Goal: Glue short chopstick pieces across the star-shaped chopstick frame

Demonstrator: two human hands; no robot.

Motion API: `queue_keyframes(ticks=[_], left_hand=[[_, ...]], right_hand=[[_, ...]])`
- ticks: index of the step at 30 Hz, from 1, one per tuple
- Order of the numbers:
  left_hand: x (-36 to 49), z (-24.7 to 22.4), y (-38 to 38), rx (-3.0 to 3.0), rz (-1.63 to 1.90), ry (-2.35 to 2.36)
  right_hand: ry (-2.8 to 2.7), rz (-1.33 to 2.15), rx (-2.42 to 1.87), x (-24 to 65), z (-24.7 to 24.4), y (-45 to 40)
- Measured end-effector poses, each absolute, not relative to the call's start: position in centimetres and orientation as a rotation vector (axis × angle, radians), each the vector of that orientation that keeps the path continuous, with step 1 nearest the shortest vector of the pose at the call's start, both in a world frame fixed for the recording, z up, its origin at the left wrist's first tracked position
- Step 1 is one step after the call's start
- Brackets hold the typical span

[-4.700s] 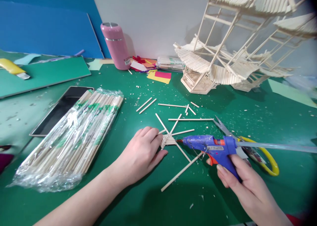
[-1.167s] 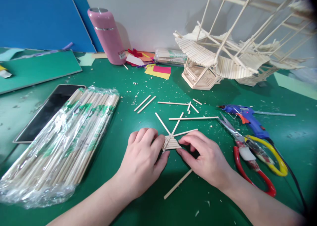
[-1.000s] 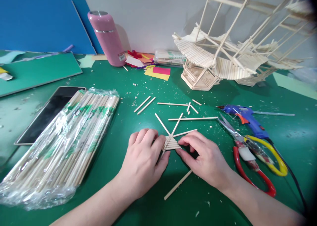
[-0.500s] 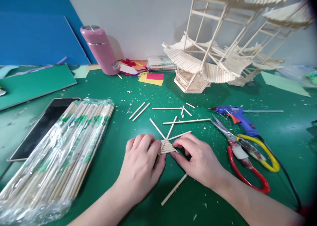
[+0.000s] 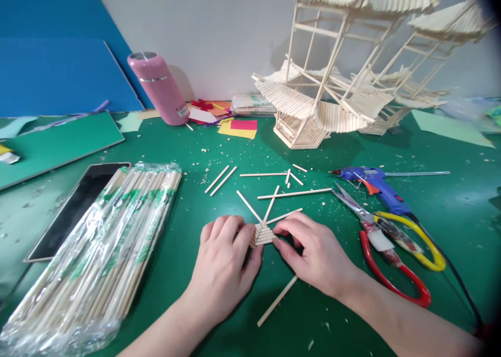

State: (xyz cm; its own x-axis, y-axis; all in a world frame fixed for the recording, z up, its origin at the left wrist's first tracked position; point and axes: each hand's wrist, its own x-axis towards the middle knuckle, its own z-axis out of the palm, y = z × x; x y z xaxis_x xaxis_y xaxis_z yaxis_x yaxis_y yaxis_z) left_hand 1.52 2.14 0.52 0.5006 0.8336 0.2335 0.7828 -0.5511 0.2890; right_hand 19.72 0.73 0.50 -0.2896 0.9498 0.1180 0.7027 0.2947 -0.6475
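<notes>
A small star-shaped piece of wooden sticks (image 5: 264,235) lies on the green table between my hands, with short sticks laid side by side across one section and bare sticks fanning outward. My left hand (image 5: 225,258) is closed on its left side, thumb below and fingers above. My right hand (image 5: 309,245) pinches its right edge, where the row of short sticks ends. One long stick (image 5: 277,300) sticks out toward me from under the right hand. Loose cut sticks (image 5: 295,193) are scattered just beyond the piece.
At right lie scissors (image 5: 378,237) with red and yellow handles and a blue glue gun (image 5: 371,185) with its cord. A plastic-wrapped stick bundle (image 5: 105,247) overlaps a dark tablet-like slab (image 5: 70,216) at left. Behind stand a pink bottle (image 5: 160,88) and a stick-built pavilion model (image 5: 332,85).
The view has shifted slightly. My right fingertips have moved a little at the right edge of the piece, while the left hand keeps its grip.
</notes>
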Motion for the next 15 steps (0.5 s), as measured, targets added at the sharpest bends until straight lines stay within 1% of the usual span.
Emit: queue_keyframes(ticks=[8,15], left_hand=[[1.60,0.64,2.03,2.595,0.516,1.407],[1.61,0.47,2.03,2.594,0.511,1.414]], right_hand=[[-2.062,0.790,-1.497,20.66,1.27,1.04],[-2.157,0.703,-1.516,20.23,1.17,1.17]])
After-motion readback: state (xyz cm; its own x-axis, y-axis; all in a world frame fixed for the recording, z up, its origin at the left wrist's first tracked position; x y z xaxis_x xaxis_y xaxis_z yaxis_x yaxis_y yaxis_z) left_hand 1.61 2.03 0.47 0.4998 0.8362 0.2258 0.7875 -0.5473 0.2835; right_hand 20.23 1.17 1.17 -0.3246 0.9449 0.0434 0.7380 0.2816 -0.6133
